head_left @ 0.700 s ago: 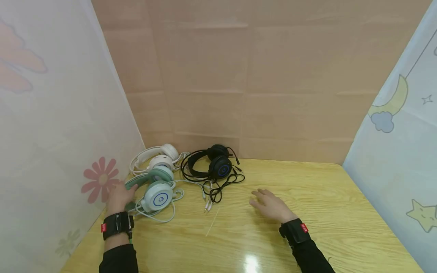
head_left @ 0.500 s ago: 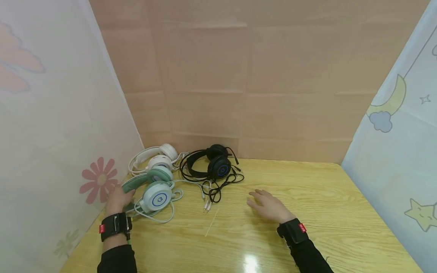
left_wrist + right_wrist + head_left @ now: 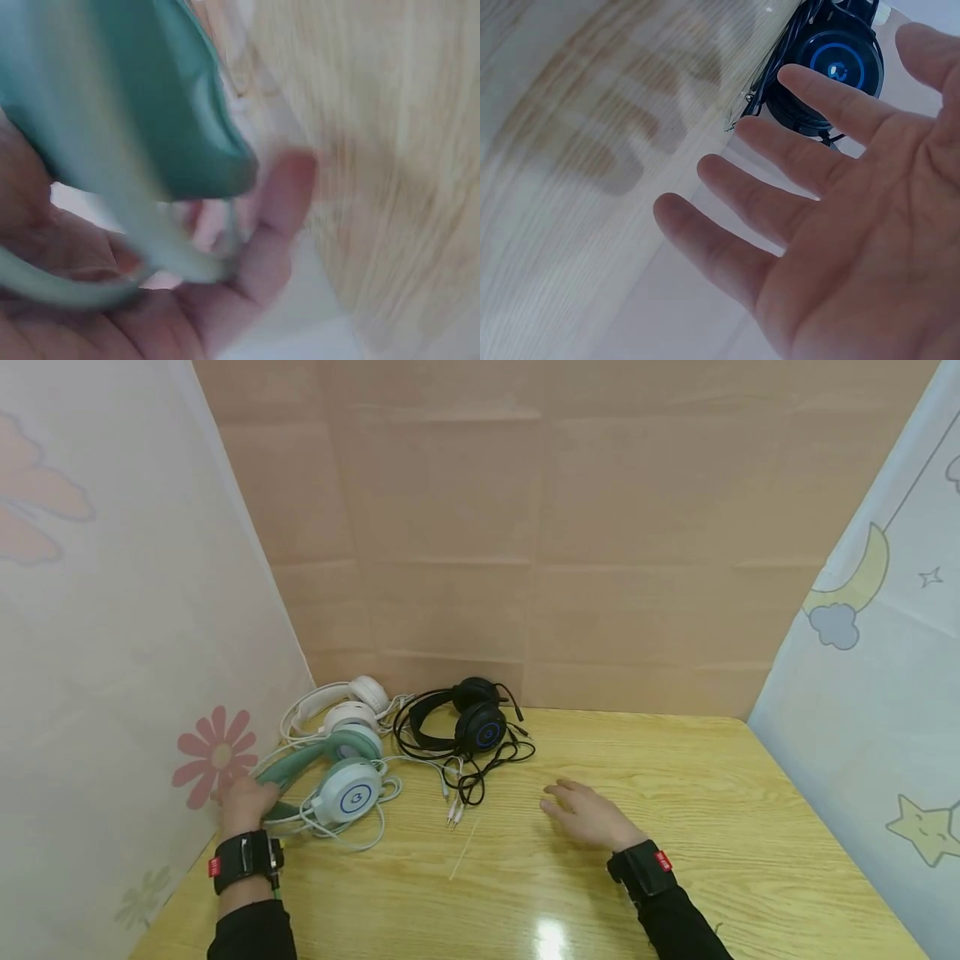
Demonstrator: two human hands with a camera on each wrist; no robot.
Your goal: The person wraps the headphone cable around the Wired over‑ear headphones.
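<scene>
At the left of the table my left hand (image 3: 247,803) is at the headband of a pair of green and white headphones (image 3: 348,791). In the left wrist view its fingers (image 3: 259,255) curl under the green padded headband (image 3: 169,105) and the pale thin bands beside it, all somewhat blurred. The earcups lie on the table to the right of this hand, with white cable around them. My right hand (image 3: 592,816) is held over the table with fingers spread and holds nothing. Behind its fingers in the right wrist view is a black earcup (image 3: 836,71) with a blue ring.
White headphones (image 3: 351,717) lie behind the green pair, close to the left wall panel. Black headphones (image 3: 480,727) with a microphone boom and a bundled black cable (image 3: 472,785) are right of them. White cable plugs (image 3: 455,812) rest in front. Brown paper (image 3: 450,527) backs the table.
My left hand has moved a little left and toward the front, and more of the green headband shows beside it. The earcups stay nearly in place. The right hand has hardly moved.
</scene>
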